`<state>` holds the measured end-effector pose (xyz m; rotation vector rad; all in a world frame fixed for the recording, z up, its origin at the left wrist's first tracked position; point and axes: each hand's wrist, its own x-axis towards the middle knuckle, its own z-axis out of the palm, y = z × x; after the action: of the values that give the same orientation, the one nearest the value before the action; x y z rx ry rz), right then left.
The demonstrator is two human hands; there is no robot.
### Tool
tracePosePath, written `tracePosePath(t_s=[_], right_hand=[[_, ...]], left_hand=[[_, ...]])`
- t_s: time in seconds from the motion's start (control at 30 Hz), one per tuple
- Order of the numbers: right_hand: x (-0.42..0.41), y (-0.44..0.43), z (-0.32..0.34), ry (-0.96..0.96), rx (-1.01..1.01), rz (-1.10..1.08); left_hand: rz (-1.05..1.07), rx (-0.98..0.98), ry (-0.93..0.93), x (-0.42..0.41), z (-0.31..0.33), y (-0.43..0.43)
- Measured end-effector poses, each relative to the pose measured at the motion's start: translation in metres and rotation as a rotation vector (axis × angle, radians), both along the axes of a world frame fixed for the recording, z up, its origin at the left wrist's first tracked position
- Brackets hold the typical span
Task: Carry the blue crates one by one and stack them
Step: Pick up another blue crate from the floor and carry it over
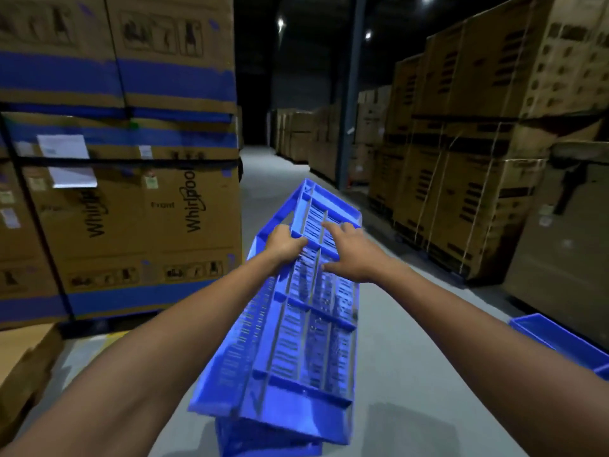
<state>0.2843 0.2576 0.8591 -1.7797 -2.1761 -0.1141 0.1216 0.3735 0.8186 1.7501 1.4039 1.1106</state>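
Crate (296,324) bright blue, slotted; cartons (138,209) brown, blue-banded; floor (412,324) grey.

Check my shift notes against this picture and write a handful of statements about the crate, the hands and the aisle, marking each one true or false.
1. Both hands are on the tilted blue crate. True: the left hand grips its far part and the right hand lies spread on its slatted face.
2. The crate lies flat on the floor. False: it is tilted, its near end resting on another blue crate beneath it.
3. A further blue crate sits at the lower right. True.
4. The cardboard boxes on the left are plain white. False: they are brown with blue bands and Whirlpool lettering.
5. The aisle floor ahead is blocked by boxes. False: it runs open between the stacks.
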Motion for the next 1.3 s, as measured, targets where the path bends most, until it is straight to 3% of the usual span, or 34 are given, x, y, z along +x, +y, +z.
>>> tracePosePath(t_s=[0.2, 0.37, 0.47, 0.67, 0.77, 1.07, 1.3], right_hand=[[0.067, 0.021, 0.023, -0.102, 0.085, -0.038], [0.134, 0.067, 0.032, -0.132, 0.091, 0.021], [0.172, 0.092, 0.037, -0.153, 0.042, -0.006], [0.229, 0.120, 0.060, -0.333, -0.086, -0.146], [0.261, 0.128, 0.059, -0.345, -0.251, -0.198], [0.378, 0.168, 0.021, -0.027, -0.527, -0.328], [0.473, 0.229, 0.006, 0.138, -0.538, -0.449]], left_hand=[[-0.354, 0.112, 0.295, 0.037, 0.040, 0.008], [-0.437, 0.227, 0.837, 0.100, 0.079, 0.034], [-0.465, 0.302, 0.980, 0.140, 0.093, 0.050], [-0.569, 0.383, 1.093, 0.220, 0.094, 0.074], [-0.658, 0.430, 1.134, 0.262, 0.084, 0.082], [-0.785, 0.521, 1.124, 0.371, 0.064, 0.128], [-0.921, 0.623, 1.012, 0.472, 0.045, 0.215]])
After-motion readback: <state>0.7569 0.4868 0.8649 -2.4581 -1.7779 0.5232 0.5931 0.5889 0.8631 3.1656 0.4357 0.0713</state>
